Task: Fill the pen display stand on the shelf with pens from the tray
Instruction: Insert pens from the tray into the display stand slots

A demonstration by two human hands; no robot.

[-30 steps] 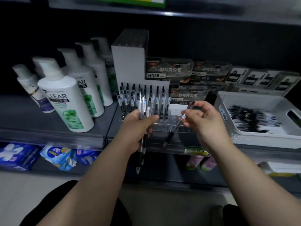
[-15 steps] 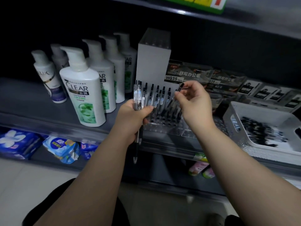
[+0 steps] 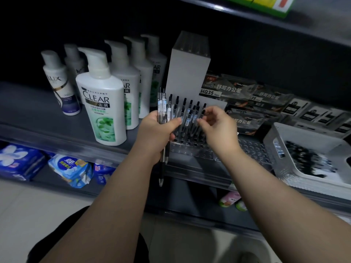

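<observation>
The pen display stand (image 3: 191, 149) is clear plastic with rows of holes and a tall white back, and it sits mid-shelf. Several black pens (image 3: 185, 109) stand upright in its rear rows. My left hand (image 3: 154, 134) grips a bundle of pens (image 3: 161, 109) upright, just left of the stand's front. My right hand (image 3: 218, 128) pinches a single pen (image 3: 202, 113) by its top, held among the standing pens over the stand. The white tray (image 3: 281, 137) stands on the shelf to the right, with loose black pens (image 3: 309, 160) inside.
Several white shampoo bottles (image 3: 102, 103) stand left of the stand. Boxed pen packs (image 3: 239, 90) lie behind and to the right. Blue packets (image 3: 72, 168) fill the shelf below. The shelf's front rail (image 3: 199, 171) runs under my hands.
My right hand has carried its single pen up from in front of the shelf and into the stand among the standing pens. My left hand keeps its bundle. The view has shifted left.
</observation>
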